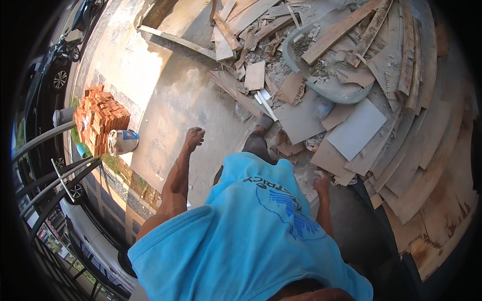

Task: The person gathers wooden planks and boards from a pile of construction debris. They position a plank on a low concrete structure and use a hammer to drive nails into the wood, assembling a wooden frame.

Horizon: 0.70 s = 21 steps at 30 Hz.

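Note:
My left hand (195, 137) is out in the air over the concrete floor (168, 113), its fingers curled in loosely and pale at the tips. Nothing shows in its grasp. On the other side, my right hand (321, 183) hangs low beside the rubble, near a broken brown board (334, 155). Its fingertips look whitish and blurred, so their grip is unclear. Between the arms is my blue shirt (251, 220). One foot in a grey shoe (264, 121) is forward, beside white strips (266, 105) and a grey sheet (299, 120).
A wheelbarrow-like green-grey tub (346, 96) of rubble lies among planks (341, 32) and a white panel (357, 129). Stacked thin boards (427, 185) fill the right. At left are orange bricks (103, 115), a white bucket (123, 142), metal railings (45, 135) and parked cars (95, 241).

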{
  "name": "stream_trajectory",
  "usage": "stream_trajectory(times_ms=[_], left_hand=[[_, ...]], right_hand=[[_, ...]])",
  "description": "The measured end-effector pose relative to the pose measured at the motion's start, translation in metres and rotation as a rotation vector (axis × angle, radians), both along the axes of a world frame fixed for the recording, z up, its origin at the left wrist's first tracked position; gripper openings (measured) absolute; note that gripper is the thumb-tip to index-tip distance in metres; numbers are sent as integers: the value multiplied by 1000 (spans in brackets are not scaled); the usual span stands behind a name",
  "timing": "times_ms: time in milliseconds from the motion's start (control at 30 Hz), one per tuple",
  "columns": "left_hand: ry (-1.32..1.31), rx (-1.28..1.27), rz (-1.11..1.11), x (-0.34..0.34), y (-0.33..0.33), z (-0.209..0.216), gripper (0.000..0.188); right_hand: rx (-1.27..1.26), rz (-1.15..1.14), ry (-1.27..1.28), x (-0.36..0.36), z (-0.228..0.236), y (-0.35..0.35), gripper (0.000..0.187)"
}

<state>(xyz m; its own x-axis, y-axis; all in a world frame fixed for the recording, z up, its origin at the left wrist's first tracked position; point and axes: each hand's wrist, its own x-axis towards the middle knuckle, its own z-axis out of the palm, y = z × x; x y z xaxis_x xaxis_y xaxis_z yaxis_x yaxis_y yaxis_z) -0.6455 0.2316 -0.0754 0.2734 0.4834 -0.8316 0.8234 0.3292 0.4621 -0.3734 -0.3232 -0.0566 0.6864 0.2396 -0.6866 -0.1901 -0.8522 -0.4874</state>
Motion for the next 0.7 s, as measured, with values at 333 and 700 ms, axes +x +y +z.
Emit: stream_trajectory(times_ms=[333, 700], left_hand=[[37, -25, 108, -108, -109, 36, 42], [28, -119, 140, -211, -240, 38, 43]], right_hand=[[98, 155, -70, -8, -57, -30, 34], [-64, 102, 265, -77, -64, -109, 33]])
